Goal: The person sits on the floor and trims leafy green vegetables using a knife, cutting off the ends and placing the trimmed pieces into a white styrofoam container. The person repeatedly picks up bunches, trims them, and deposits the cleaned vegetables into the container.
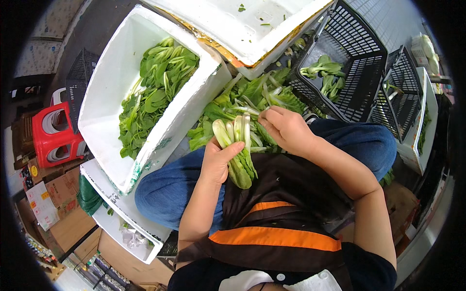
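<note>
My left hand (pixel 218 156) is closed around a small bunch of pale-stemmed leafy greens (pixel 238 145), stem ends up and leaves hanging down over my apron. The thumb lies across the stalks. My right hand (pixel 287 127) is just right of the bunch with its fingertips pinched together. A pale stalk runs up to those fingertips, but I cannot tell whether they grip it. Below both hands, between my knees, lies a pile of loose green leaves (pixel 269 91). To the left, a white foam box (pixel 100 105) holds a heap of leafy greens (pixel 156 94).
A second foam box (pixel 225 22) with leaf scraps stands ahead. A black plastic basket (pixel 364 72) with some greens is at front right, another basket (pixel 404 94) beyond it. Red plastic stools (pixel 54 134) and cardboard boxes (pixel 65 189) are at left.
</note>
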Motion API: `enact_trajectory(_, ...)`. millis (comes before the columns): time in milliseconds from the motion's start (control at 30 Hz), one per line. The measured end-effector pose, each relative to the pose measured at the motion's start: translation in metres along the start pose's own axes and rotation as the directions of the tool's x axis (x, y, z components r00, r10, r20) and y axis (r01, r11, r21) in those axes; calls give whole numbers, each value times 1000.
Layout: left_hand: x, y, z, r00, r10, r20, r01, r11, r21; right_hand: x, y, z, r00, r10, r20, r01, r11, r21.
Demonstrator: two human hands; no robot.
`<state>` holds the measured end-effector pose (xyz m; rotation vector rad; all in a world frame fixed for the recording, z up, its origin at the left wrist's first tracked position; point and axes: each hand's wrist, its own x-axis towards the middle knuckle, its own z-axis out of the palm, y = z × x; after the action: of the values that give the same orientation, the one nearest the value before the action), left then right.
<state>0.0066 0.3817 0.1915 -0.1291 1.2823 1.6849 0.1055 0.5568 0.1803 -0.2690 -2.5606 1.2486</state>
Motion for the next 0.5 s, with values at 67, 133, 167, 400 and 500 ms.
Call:
enact_trajectory(67,0,0,2,1000,3,-10,-3,999,54,2,-3,-3,998,-61,-12,60,994,-94)
enact_trajectory(133,1,-2,3,1000,14,-15,-12,992,123,1,-2,-3,996,-93,-3,91,981,-169)
enact_trajectory(167,2,-3,4,1000,20,-16,-17,988,157,0,-1,-2,995,-95,11,95,976,-195)
enact_trajectory(400,4,-10,-1,996,87,-34,-75,960,271,-2,5,-1,996,-68,56,81,954,-290)
enact_trajectory(500,5,-2,-1,994,82,-68,-66,976,208,-6,32,-6,992,106,67,-70,913,-403)
